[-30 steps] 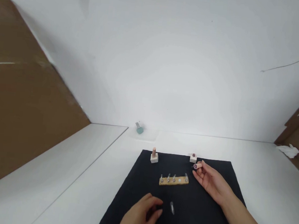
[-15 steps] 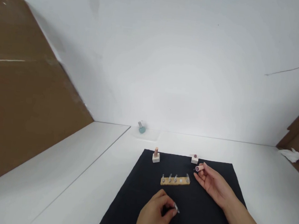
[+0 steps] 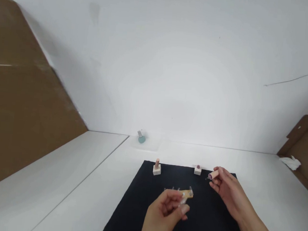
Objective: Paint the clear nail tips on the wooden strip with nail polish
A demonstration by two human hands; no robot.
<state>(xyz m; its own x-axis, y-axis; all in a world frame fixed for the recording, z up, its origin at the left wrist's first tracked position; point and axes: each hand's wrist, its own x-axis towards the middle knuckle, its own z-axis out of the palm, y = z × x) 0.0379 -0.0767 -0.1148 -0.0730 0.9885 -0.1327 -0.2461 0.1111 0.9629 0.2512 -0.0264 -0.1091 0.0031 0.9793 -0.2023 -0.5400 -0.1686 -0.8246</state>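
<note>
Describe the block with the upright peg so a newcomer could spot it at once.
Start at the black mat on the white table. Two small pale blocks stand at the mat's far edge. Yours is the left block, with an upright peach-coloured peg; the right block has no peg, only a small round mark on top.

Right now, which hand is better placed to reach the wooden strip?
Probably the left: the left hand pinches a small clear piece directly over the wooden strip, while the right hand sits farther off, holding a peach cylinder beside the white block.
</note>
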